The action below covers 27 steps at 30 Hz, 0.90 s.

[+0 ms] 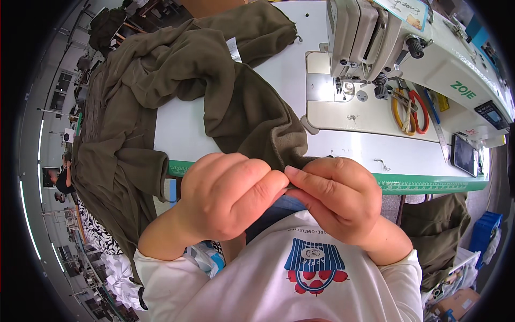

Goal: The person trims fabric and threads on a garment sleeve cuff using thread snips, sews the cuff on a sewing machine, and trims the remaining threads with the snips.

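An olive-green garment (241, 112) lies across the white sewing table, one end of it drawn to the front edge. My left hand (230, 196) and my right hand (338, 198) meet there, fingertips nearly touching. Both are closed in a pinch on the edge of this cloth, close to a seam. A small white label (233, 49) shows on the garment farther back. To the right of the cloth stands a sewing machine (365, 37); its needle and presser foot (340, 90) are apart from the fabric. What lies between the fingertips is mostly hidden.
Scissors with orange and yellow handles (416, 111) lie on the machine bed beside a blue-handled tool (435, 121). A phone (464, 154) rests at the right. A green ruler strip (429, 184) runs along the table's front edge. More olive cloth (437, 231) hangs below right.
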Motion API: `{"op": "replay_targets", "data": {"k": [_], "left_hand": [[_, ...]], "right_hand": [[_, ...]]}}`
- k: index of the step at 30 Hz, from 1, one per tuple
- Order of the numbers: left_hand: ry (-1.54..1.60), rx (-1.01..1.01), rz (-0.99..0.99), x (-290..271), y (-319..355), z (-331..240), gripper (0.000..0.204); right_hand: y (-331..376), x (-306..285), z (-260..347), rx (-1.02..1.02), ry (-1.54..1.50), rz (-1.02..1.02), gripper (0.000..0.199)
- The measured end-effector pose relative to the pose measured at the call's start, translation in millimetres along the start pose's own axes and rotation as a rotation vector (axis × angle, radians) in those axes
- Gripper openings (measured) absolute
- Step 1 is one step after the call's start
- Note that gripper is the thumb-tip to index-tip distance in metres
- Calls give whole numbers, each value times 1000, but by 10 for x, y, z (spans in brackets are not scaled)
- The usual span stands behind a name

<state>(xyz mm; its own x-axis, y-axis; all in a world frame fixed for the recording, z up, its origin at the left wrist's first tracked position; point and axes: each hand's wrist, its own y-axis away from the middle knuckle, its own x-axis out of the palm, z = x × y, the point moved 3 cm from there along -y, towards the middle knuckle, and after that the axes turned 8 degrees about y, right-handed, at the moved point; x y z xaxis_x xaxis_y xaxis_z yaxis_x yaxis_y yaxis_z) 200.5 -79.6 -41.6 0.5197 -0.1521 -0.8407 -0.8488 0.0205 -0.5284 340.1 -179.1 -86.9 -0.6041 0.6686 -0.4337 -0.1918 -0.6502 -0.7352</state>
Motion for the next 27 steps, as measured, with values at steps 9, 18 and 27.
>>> {"op": "replay_targets", "data": {"k": [9, 18, 27], "left_hand": [[511, -483, 69, -76, -18, 227, 19], [643, -548, -31, 112, 23, 209, 30], [-397, -189, 24, -520, 57, -142, 21]], "right_hand": [[13, 56, -243, 513, -390, 264, 12], [-17, 140, -128, 243, -113, 58, 17], [-168, 385, 239, -40, -2, -145, 46]]}}
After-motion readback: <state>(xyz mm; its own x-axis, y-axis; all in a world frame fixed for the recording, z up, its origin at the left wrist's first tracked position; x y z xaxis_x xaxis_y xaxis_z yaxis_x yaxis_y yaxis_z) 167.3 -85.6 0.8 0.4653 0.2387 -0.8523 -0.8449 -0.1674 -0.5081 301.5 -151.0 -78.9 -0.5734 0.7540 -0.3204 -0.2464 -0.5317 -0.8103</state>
